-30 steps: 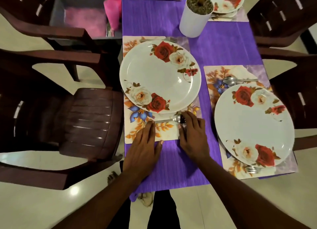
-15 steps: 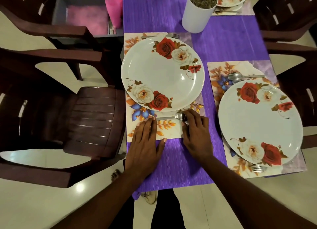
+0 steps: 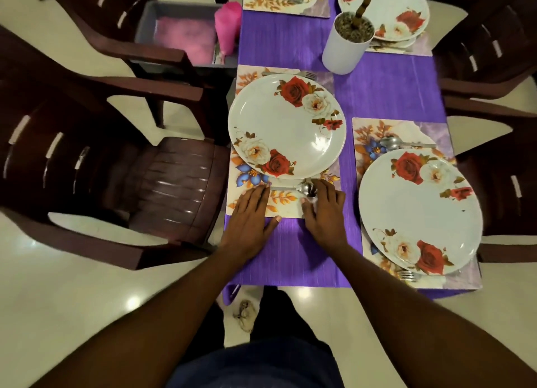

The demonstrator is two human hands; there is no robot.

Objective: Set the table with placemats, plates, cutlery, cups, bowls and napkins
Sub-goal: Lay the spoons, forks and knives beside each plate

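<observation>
Your left hand (image 3: 250, 213) lies flat, fingers straight, on the near edge of the floral placemat (image 3: 283, 206); your right hand (image 3: 322, 210), fingers curled, touches the bowl of the spoon (image 3: 303, 188). The spoon runs nine to three o'clock, handle toward your left fingertips. At twelve o'clock beyond it sits the rose plate (image 3: 286, 126).
</observation>
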